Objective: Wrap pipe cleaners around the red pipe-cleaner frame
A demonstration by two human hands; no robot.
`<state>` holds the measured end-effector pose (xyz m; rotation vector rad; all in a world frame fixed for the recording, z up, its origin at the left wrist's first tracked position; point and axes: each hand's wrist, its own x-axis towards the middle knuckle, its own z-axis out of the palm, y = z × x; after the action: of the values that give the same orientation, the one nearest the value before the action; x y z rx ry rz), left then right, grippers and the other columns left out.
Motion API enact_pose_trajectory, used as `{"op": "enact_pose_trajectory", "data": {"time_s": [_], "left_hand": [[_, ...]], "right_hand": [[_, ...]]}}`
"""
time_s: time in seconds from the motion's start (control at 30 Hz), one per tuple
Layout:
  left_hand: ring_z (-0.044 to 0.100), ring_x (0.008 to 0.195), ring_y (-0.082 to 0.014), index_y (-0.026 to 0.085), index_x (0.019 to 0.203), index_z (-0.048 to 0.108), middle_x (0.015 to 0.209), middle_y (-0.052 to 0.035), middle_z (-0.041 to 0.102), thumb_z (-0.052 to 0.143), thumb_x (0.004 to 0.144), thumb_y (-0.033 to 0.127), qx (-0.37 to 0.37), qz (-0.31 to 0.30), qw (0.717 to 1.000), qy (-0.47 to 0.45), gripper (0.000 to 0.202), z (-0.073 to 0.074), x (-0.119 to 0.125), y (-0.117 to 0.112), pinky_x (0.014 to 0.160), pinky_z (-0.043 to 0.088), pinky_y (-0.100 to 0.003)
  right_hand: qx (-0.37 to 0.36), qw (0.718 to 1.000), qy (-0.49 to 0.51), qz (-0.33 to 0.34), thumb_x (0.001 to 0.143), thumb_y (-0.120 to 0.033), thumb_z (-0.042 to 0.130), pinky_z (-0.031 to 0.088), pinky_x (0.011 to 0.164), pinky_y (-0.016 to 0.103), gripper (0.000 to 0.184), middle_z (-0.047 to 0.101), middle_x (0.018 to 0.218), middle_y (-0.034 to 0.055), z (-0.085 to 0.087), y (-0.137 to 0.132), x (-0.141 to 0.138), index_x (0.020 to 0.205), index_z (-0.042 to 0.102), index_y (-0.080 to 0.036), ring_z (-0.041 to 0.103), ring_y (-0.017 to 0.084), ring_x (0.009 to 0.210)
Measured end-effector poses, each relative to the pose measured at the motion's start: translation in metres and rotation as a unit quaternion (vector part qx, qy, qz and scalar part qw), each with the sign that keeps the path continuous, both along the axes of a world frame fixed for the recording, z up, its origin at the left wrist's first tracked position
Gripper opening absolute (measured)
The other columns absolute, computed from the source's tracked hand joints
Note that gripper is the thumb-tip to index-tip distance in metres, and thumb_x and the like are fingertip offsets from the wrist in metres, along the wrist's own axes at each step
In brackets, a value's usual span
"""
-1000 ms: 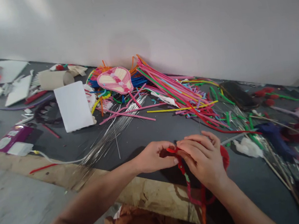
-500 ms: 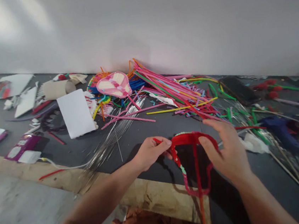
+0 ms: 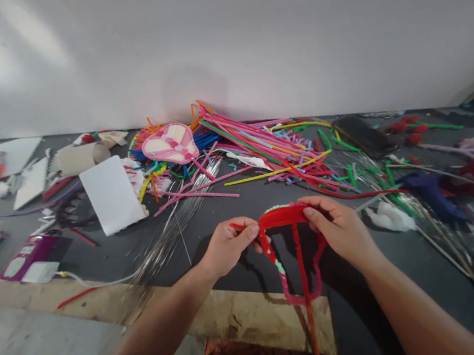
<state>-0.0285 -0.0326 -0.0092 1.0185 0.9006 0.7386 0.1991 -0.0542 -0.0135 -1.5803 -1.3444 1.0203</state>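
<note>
Left grip (image 3: 236, 242) has the left corner of one red frame (image 3: 299, 253) pinched between thumb and fingers, with one short red end (image 3: 238, 227) poking out past the thumb. Right grip (image 3: 340, 228) is pinching the other end of the top band (image 3: 281, 216), so the frame's strung right between the two, over the near side of the bench (image 3: 260, 195). One stem (image 3: 311, 322) drops from the band, going orange lower down, and one pink loop (image 3: 295, 300) meets it below the grips.

Straight out past both grips there's a heap of pipe cleaners (image 3: 254, 144), way too many to count, plus one yellow strip (image 3: 262, 176) on its near side. Beyond and left of the left grip: one pink fan (image 3: 169, 143), one bunch of wires (image 3: 185, 214) (can't count those either), one white card (image 3: 112, 195), one claw clip (image 3: 69, 211), one tube (image 3: 77, 159). Beyond the right grip sits one phone (image 3: 363, 136), and near that grip's right side, one white tuft (image 3: 390, 218).
</note>
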Motion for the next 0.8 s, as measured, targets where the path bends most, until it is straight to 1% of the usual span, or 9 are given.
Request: {"op": "enact_pose_trajectory", "data": {"time_s": [0.1,0.2,0.27,0.3,0.37,0.47,0.57,0.63,0.8], "left_hand": [[0.058,0.053,-0.0096,0.011,0.070,0.063,0.069,-0.0072,0.070,0.066,0.077,0.038,-0.003,0.038,0.999,-0.020,0.028,0.000,-0.003,0.005,0.054,0.046,-0.021],[0.058,0.052,-0.0093,0.012,0.068,0.061,0.065,-0.0058,0.069,0.070,0.073,0.037,-0.028,0.087,0.995,-0.050,0.027,0.003,-0.007,0.012,0.051,0.044,-0.019],[0.057,0.051,-0.0091,0.012,0.068,0.060,0.062,-0.0044,0.068,0.073,0.069,0.036,-0.048,0.117,0.990,-0.067,0.027,0.004,-0.009,0.017,0.050,0.043,-0.018],[0.057,0.051,-0.0091,0.013,0.068,0.060,0.061,-0.0039,0.067,0.073,0.068,0.036,-0.056,0.130,0.987,-0.072,0.027,0.005,-0.010,0.019,0.049,0.043,-0.018],[0.058,0.051,-0.0093,0.013,0.069,0.060,0.061,-0.0033,0.067,0.074,0.067,0.037,-0.070,0.148,0.984,-0.073,0.028,0.004,-0.012,0.022,0.050,0.044,-0.018],[0.059,0.052,-0.0103,0.013,0.071,0.060,0.063,-0.0030,0.067,0.073,0.067,0.037,-0.079,0.161,0.981,-0.070,0.029,0.001,-0.013,0.024,0.051,0.046,-0.020],[0.059,0.054,-0.0107,0.013,0.073,0.060,0.065,-0.0025,0.066,0.072,0.068,0.041,-0.063,0.153,0.984,-0.070,0.030,-0.003,-0.014,0.024,0.053,0.048,-0.021],[0.058,0.054,-0.0096,0.013,0.073,0.059,0.065,-0.0013,0.065,0.072,0.069,0.039,-0.049,0.142,0.987,-0.064,0.029,-0.004,-0.014,0.024,0.054,0.047,-0.021],[0.056,0.052,-0.0076,0.015,0.073,0.058,0.061,0.0013,0.062,0.071,0.071,0.035,-0.045,0.148,0.987,-0.052,0.025,-0.005,-0.014,0.027,0.052,0.044,-0.018]], "right_hand": [[-0.042,0.988,0.144,-0.026,0.082,-0.047,0.058,0.046,0.056,0.026,0.037,0.061,0.063,-0.0005,-0.001,0.001,0.001,0.105,0.064,-0.019,0.057,0.013,0.058],[-0.087,0.942,0.321,-0.040,0.078,-0.053,0.059,0.049,0.058,0.028,0.040,0.066,0.070,0.0022,-0.003,0.004,0.002,0.099,0.065,-0.020,0.061,0.015,0.061],[-0.108,0.915,0.388,-0.031,0.076,-0.056,0.061,0.050,0.061,0.030,0.040,0.068,0.075,0.0041,-0.003,0.006,0.003,0.093,0.066,-0.020,0.063,0.016,0.064],[-0.112,0.908,0.404,-0.024,0.075,-0.054,0.063,0.050,0.062,0.029,0.038,0.069,0.077,0.0046,-0.002,0.006,0.003,0.092,0.066,-0.020,0.064,0.016,0.066],[-0.115,0.906,0.408,-0.008,0.073,-0.047,0.068,0.049,0.060,0.027,0.033,0.070,0.081,0.0048,-0.001,0.006,0.003,0.093,0.066,-0.021,0.065,0.016,0.068],[-0.113,0.917,0.383,0.013,0.072,-0.035,0.073,0.047,0.061,0.023,0.030,0.070,0.088,0.0049,-0.002,0.004,0.004,0.098,0.065,-0.021,0.065,0.014,0.073],[-0.109,0.921,0.375,0.023,0.072,-0.033,0.073,0.048,0.069,0.025,0.032,0.070,0.090,0.0045,-0.005,0.003,0.004,0.101,0.065,-0.021,0.064,0.014,0.077],[-0.108,0.920,0.377,0.025,0.072,-0.033,0.074,0.048,0.071,0.026,0.032,0.070,0.089,0.0041,-0.005,0.003,0.004,0.100,0.065,-0.021,0.064,0.014,0.077],[-0.121,0.917,0.376,0.048,0.070,-0.034,0.074,0.043,0.059,0.025,0.028,0.069,0.084,0.0036,-0.005,0.001,0.005,0.094,0.067,-0.021,0.058,0.011,0.064]]}}
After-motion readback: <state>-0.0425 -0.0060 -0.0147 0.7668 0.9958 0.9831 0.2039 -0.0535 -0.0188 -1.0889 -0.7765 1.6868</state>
